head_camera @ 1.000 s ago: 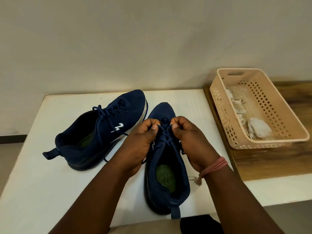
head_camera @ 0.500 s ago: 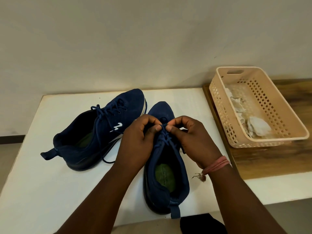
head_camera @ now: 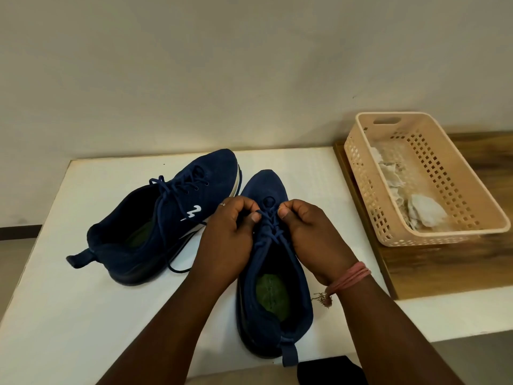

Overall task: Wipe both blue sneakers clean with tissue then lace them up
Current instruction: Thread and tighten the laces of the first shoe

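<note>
Pinching the thin navy lace (head_camera: 268, 220) from either side, the left hand (head_camera: 230, 240) and right hand (head_camera: 313, 237) hovered over the throat of the near blue knit sneaker (head_camera: 273, 273), thumbs facing, wrists low. That cord looked limp and light, best taken near the eyelets. Its laced twin blue sneaker (head_camera: 155, 218) lay alongside on the white table (head_camera: 69, 301); crumpled white tissue (head_camera: 424, 212) sat in the peach plastic basket (head_camera: 472, 190).

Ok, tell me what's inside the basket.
The basket holds crumpled white tissues along its floor. Its near wall hides whatever lies low against it.
</note>
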